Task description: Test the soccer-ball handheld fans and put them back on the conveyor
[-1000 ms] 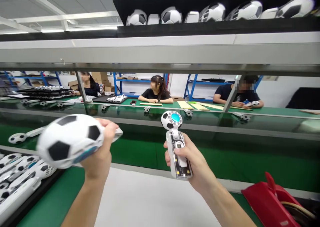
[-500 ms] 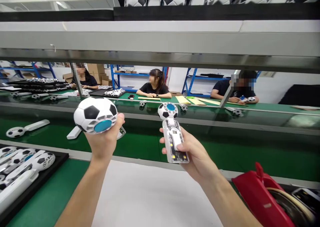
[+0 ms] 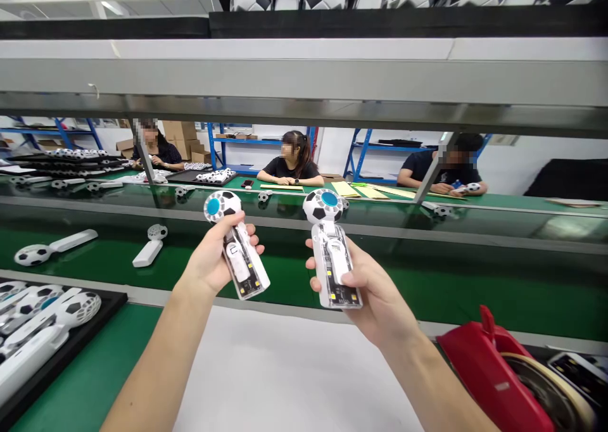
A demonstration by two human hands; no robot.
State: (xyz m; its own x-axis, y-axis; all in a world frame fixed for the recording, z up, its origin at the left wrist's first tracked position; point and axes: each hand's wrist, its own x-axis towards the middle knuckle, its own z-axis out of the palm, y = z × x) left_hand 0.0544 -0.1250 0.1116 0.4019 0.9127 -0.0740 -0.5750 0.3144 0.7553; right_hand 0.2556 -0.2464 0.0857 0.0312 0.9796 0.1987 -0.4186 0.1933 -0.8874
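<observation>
My left hand (image 3: 209, 264) is wrapped around a handheld fan (image 3: 243, 267) with a football-patterned head and a blue disc on it. Its handle faces me, tilted, showing a circuit board with yellow squares under a clear cover. Beside it, my right hand (image 3: 375, 286) grips a second, similar handheld fan (image 3: 336, 264), nearly upright, thumb on the lower part of the handle. Both are raised above the white sheet (image 3: 294, 368) and stay apart from each other.
On the left, a black tray (image 3: 102, 321) holds several football fans. More fans, one (image 3: 148, 253) among them, lie on the green conveyor belt (image 3: 451, 273). A red tape dispenser (image 3: 494, 381) stands at right. An overhead shelf (image 3: 304, 80) crosses above; co-workers sit opposite.
My left hand has moved right and turned its fan, so the handle's clear side now faces me and the head is farther off. My right hand has barely moved.
</observation>
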